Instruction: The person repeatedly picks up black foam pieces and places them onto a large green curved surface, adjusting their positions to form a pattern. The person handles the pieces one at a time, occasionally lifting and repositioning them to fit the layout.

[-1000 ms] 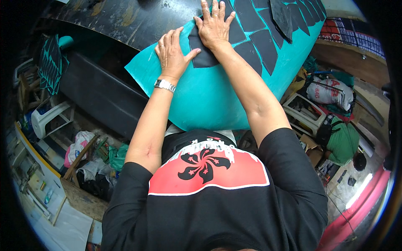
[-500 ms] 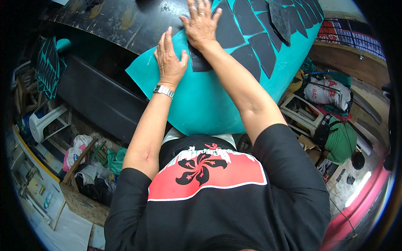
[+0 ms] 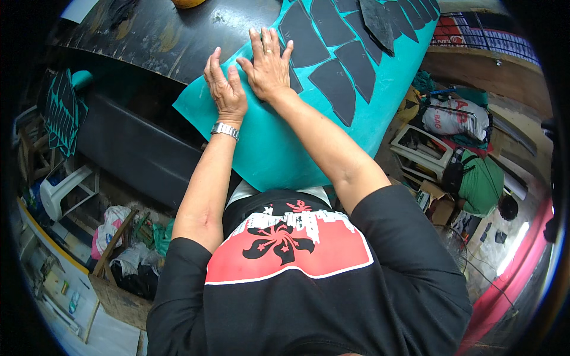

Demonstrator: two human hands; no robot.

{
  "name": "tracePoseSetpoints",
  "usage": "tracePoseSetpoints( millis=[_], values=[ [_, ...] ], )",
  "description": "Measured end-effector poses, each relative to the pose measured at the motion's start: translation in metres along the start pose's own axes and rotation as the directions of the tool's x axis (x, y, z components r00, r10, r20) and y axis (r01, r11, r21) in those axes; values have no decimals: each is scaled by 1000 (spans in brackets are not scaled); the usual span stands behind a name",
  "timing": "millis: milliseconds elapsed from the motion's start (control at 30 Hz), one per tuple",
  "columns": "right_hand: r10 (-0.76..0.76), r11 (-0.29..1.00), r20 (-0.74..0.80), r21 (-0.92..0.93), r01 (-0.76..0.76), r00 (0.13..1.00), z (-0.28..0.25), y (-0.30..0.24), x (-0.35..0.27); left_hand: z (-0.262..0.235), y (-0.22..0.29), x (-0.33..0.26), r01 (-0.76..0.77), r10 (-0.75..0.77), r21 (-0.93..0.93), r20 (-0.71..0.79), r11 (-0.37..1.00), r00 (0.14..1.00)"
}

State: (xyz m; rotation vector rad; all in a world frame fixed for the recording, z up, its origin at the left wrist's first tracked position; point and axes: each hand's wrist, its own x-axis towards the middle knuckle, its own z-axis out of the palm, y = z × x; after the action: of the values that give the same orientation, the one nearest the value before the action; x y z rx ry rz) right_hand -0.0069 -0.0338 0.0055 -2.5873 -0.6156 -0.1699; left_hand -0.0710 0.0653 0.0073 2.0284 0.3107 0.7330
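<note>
While both my palms lie low over the work, a wide teal sheet (image 3: 267, 148) spreads across the corner of a dark, stained table (image 3: 148, 50), its near part reaching past the table's edge to my waist. My right hand (image 3: 268, 70) rests flat with fingers apart, gripping nothing that shows, laid across one black piece (image 3: 294, 81) that peeks out beside it; the broad palm seems meant to keep that piece and the sheet's margin from lifting. My left hand (image 3: 225, 94), also unclosed, reaches over the sheet's left edge, fingers stretched toward the bare tabletop, perhaps to steady the overhanging corner, though I cannot tell how firmly it bears down, if at all. Off to my right, more black pieces (image 3: 333, 86) sit on the teal like feathers, narrow strips of it between them, likely spaced so each outline stays clear. Atop the far ones lies a thick, dark slab (image 3: 376, 26), which may serve as a weight. Below the table, at left, hang sheets in the same teal and black (image 3: 62, 113), near a white plastic stool (image 3: 66, 188)
</note>
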Motion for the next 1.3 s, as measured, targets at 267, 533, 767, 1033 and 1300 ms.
tracePoseSetpoints(
  millis=[267,533,767,1033,1300],
  values=[
    [-72,994,-74,-91,65,995,-4,31,38,-4,6,-12,-399,209,408,435,821,876],
    [-87,961,21,-260,90,996,4,41,104,-31,29,-40,-548,158,332,730,768,665],
    [-177,930,-144,-347,117,974,5,37,86,-41,51,-56,-488,41,342,785,803,619],
    [-123,989,-161,-106,106,979,-32,50,-15,-41,44,-58,-545,53,361,797,757,601],
    [144,893,-298,-371,-253,944,-135,175,63,-42,86,-38,-593,-86,436,847,677,524]
  ],
)
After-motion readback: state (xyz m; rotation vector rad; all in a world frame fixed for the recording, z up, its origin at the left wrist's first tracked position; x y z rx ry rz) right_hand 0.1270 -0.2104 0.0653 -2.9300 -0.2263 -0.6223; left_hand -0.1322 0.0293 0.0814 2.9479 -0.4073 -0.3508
